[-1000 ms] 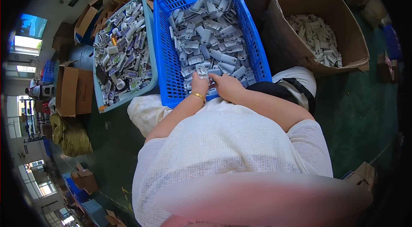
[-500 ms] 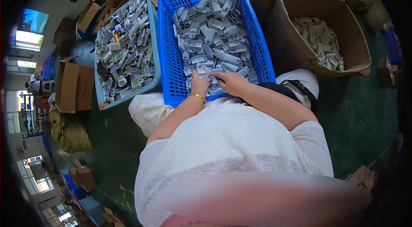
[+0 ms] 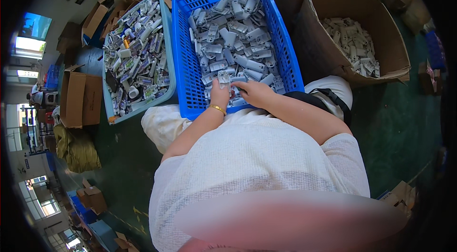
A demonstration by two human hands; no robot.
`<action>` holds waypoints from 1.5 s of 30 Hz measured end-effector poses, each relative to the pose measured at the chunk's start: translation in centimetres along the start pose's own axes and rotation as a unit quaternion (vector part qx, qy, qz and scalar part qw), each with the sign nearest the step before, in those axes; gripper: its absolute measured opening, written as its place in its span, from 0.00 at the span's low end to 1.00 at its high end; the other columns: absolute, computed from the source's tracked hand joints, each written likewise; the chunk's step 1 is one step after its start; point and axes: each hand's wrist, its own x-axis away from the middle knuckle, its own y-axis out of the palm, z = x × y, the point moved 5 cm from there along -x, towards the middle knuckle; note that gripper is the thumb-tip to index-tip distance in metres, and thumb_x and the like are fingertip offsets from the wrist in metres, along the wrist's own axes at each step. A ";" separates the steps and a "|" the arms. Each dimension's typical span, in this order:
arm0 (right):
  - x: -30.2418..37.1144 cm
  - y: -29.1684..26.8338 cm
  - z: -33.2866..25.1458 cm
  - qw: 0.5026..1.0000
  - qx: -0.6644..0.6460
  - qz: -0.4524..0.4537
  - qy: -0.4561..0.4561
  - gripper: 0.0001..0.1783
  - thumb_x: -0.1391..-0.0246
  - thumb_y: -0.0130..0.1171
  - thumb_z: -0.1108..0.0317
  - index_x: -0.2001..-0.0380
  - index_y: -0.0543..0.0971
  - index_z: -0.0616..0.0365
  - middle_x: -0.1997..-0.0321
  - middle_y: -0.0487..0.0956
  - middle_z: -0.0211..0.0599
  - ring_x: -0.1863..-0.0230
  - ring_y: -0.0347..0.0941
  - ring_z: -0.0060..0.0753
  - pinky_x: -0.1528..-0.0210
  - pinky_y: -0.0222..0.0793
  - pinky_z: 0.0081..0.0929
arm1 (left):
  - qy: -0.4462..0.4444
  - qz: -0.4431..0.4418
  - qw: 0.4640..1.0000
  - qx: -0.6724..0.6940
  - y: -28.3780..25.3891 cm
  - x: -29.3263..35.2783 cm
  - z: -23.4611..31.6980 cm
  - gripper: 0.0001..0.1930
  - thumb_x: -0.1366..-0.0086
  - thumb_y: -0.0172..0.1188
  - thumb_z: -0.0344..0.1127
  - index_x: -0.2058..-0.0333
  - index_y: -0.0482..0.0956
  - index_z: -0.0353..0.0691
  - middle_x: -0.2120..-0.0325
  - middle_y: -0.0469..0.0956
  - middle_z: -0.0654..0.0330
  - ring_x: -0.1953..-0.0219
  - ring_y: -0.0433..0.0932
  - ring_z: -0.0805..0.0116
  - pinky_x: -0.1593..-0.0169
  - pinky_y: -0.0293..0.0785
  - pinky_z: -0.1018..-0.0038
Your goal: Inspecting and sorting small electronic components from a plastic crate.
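My left hand (image 3: 219,95), a gold bracelet at its wrist, is closed around a small white plastic housing (image 3: 224,79) over the near end of a blue basket (image 3: 289,55). Just to its right, my right hand (image 3: 257,94) is closed on a slim tool (image 3: 243,91) with a dark end, mostly hidden by the fingers. The tool's tip points toward the housing; whether it touches cannot be made out. Many similar white and grey plastic housings (image 3: 230,37) fill the basket beneath both hands.
Left of the basket stands a pale blue tub (image 3: 173,78) of mixed small plastic parts. A large cardboard box (image 3: 328,37) at the right holds more white pieces. An upright brown carton (image 3: 74,102) and a yellow-green sack (image 3: 76,149) stand farther left on the green floor.
The view has shifted slightly. Both hands stay together over the basket's near end, with the housing still in my left hand; my right hand has moved only slightly.
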 end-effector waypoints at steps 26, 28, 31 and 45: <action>0.6 0.6 -0.5 0.998 0.029 0.025 0.056 0.19 0.48 0.43 0.66 0.51 0.67 0.42 0.68 0.73 0.47 0.68 0.71 0.47 0.67 0.67 0.39 | -0.014 0.027 0.995 -0.098 1.0 0.8 1.2 0.15 0.48 0.44 0.24 0.59 0.62 0.36 0.70 0.73 0.53 0.74 0.75 0.63 0.76 0.76 0.69; 0.6 0.4 -0.6 0.997 0.033 0.012 0.065 0.19 0.48 0.43 0.66 0.51 0.67 0.42 0.68 0.72 0.47 0.68 0.71 0.47 0.67 0.67 0.39 | -0.027 0.028 0.998 -0.054 1.2 -0.1 0.1 0.14 0.47 0.44 0.24 0.59 0.62 0.37 0.72 0.73 0.53 0.78 0.74 0.65 0.78 0.75 0.70; 0.3 0.7 -0.5 0.998 0.036 -0.005 0.059 0.20 0.48 0.43 0.66 0.50 0.66 0.42 0.68 0.72 0.47 0.68 0.71 0.47 0.66 0.67 0.39 | -0.050 0.033 0.998 0.008 0.9 -0.5 -1.1 0.13 0.47 0.42 0.23 0.60 0.61 0.38 0.74 0.72 0.55 0.81 0.73 0.68 0.81 0.74 0.72; -0.1 1.8 4.3 0.984 0.009 -0.107 0.143 0.25 0.53 0.46 0.64 0.48 0.64 0.46 0.56 0.73 0.45 0.55 0.69 0.45 0.55 0.65 0.39 | 0.212 -0.065 0.707 -0.672 0.8 -4.4 3.4 0.16 0.49 0.51 0.28 0.59 0.67 0.38 0.62 0.70 0.47 0.58 0.71 0.49 0.57 0.69 0.61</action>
